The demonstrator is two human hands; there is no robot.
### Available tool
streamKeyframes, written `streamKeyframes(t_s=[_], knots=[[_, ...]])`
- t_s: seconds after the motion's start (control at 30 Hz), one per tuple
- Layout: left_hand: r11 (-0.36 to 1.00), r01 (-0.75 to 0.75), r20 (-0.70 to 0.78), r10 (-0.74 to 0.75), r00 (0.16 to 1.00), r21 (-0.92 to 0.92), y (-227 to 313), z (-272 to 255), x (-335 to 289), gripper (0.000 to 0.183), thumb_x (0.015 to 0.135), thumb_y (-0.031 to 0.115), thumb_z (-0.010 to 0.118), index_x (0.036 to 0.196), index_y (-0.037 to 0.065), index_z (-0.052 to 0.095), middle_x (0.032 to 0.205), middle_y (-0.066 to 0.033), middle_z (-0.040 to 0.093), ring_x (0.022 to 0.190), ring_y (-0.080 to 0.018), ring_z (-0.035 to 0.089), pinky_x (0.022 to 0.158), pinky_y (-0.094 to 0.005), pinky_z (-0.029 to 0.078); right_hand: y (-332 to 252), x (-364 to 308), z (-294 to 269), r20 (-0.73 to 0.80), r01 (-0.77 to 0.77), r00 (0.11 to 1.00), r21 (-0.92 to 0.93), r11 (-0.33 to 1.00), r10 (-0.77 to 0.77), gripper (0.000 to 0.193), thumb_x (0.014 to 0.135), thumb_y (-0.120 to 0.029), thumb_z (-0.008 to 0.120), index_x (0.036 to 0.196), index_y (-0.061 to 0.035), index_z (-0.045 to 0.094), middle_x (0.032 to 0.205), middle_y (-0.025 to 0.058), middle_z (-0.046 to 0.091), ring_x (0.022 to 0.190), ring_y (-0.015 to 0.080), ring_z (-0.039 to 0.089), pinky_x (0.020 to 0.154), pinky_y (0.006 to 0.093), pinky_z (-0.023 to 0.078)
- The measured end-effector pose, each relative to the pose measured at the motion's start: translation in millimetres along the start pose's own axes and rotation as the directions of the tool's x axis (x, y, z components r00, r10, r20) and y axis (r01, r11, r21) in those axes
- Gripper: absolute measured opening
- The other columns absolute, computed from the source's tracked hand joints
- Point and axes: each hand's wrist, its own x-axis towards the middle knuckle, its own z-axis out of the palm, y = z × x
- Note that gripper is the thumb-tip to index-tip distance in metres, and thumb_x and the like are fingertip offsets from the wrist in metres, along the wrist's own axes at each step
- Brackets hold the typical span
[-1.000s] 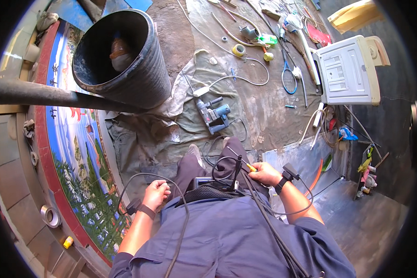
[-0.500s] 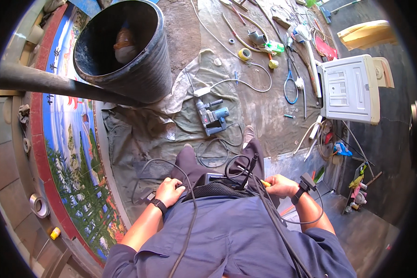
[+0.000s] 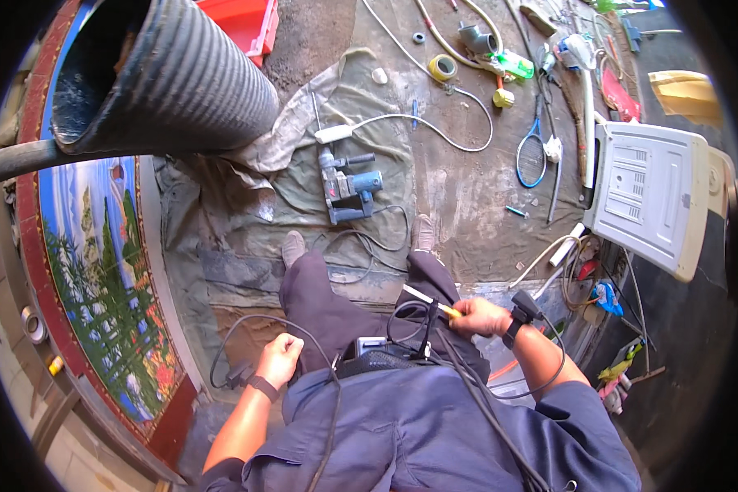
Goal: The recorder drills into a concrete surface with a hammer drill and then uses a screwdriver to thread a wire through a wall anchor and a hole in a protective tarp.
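Note:
My right hand (image 3: 480, 317) is closed round the yellow handle of a slim tool (image 3: 422, 297). Its thin pale shaft points up and left, over my thigh; its exact kind is unclear. Loosely curled beside my other thigh, my left hand (image 3: 281, 357) shows nothing between its fingers. Black cables (image 3: 336, 385) hang across my shirt and by the small device (image 3: 371, 346) at my waist. Ahead of my feet, a blue-grey rotary hammer drill (image 3: 348, 184) lies on a green cloth (image 3: 291, 193), its cord trailing toward my shoes.
A large ribbed black bucket (image 3: 197, 82) stands tilted at the far left, with a red crate (image 3: 242, 25) behind it. A picture panel (image 3: 98, 287) runs along the left. At right are a white plastic panel (image 3: 648, 193), a blue racket (image 3: 531, 156), pipes and a yellow tape roll (image 3: 443, 67).
My right hand has lifted away from my hip, bringing the yellow-handled tool's shaft into view. My left hand has moved outward off my thigh. The view has shifted, and my left shoe now shows.

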Motion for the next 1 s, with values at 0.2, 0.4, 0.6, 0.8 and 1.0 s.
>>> streamKeyframes(t_s=[0.2, 0.4, 0.6, 0.8, 1.0], knots=[[0.999, 0.044, -0.102, -0.045, 0.994, -0.015, 13.4, 79.0, -3.1, 0.014, 0.091, 0.015, 0.061, 0.091, 0.001, 0.063, 0.082, -0.0064, 0.066, 0.074, -0.0143, 0.064, 0.07, -0.0306, 0.052, -17.1, 72.5, -98.8, -0.221, 0.107, 0.967, -0.082, 0.991, -0.123, 0.042, 0.085, -0.015, 0.049, 0.124, -0.0042, 0.058, 0.078, 0.0047, 0.065, 0.062, 0.012, 0.061, 0.055, 0.0286, 0.05], [0.948, -0.139, -0.202, 0.202, 0.958, 0.285, -4.7, 93.3, 64.8, 0.013, 0.085, 0.015, 0.065, 0.088, 0.003, 0.064, 0.088, -0.0132, 0.066, 0.085, -0.0293, 0.065, 0.079, -0.0389, 0.051, -24.4, 206.7, -138.8, -0.471, 0.086, 0.871, -0.139, 0.987, -0.142, 0.056, 0.087, -0.016, 0.053, 0.141, -0.0065, 0.045, 0.09, 0.0146, 0.07, 0.061, 0.0173, 0.067, 0.051, 0.0319, 0.054], [0.883, -0.041, -0.309, 0.206, 0.928, 0.467, -74.7, 101.9, 119.2, 0.026, 0.081, 0.016, 0.067, 0.103, 0.003, 0.063, 0.114, -0.016, 0.059, 0.11, -0.0362, 0.055, 0.097, -0.0461, 0.041, 14.0, 360.9, -168.8, -0.658, -0.015, 0.713, -0.36, 0.933, -0.243, 0.055, 0.084, -0.019, 0.057, 0.137, -0.0079, 0.046, 0.114, 0.0311, 0.062, 0.112, 0.0451, 0.058, 0.098, 0.0464, 0.046], [0.879, 0.032, -0.365, 0.164, 0.916, 0.475, -79.6, 99.1, 127.6, 0.025, 0.078, 0.015, 0.067, 0.1, 0.003, 0.064, 0.106, -0.0154, 0.064, 0.105, -0.0361, 0.059, 0.094, -0.0465, 0.044, 31.3, 464.4, -196.4, -0.759, -0.207, 0.513, -0.563, 0.8, -0.401, 0.051, 0.083, -0.011, 0.056, 0.134, -0.0128, 0.05, 0.108, 0.0279, 0.065, 0.095, 0.0448, 0.064, 0.082, 0.0502, 0.052], [0.911, 0.02, -0.401, 0.162, 0.902, 0.413, -74.4, 106.9, 138.9, 0.023, 0.08, 0.021, 0.068, 0.097, 0.006, 0.066, 0.104, -0.0144, 0.066, 0.097, -0.0336, 0.063, 0.089, -0.0447, 0.047, 29.0, 485.4, -213.9, -0.697, -0.269, 0.453, -0.701, 0.66, -0.555, 0.063, 0.078, -0.015, 0.069, 0.135, -0.0014, 0.045, 0.122, 0.0252, 0.055, 0.111, 0.0395, 0.054, 0.098, 0.0452, 0.044]])
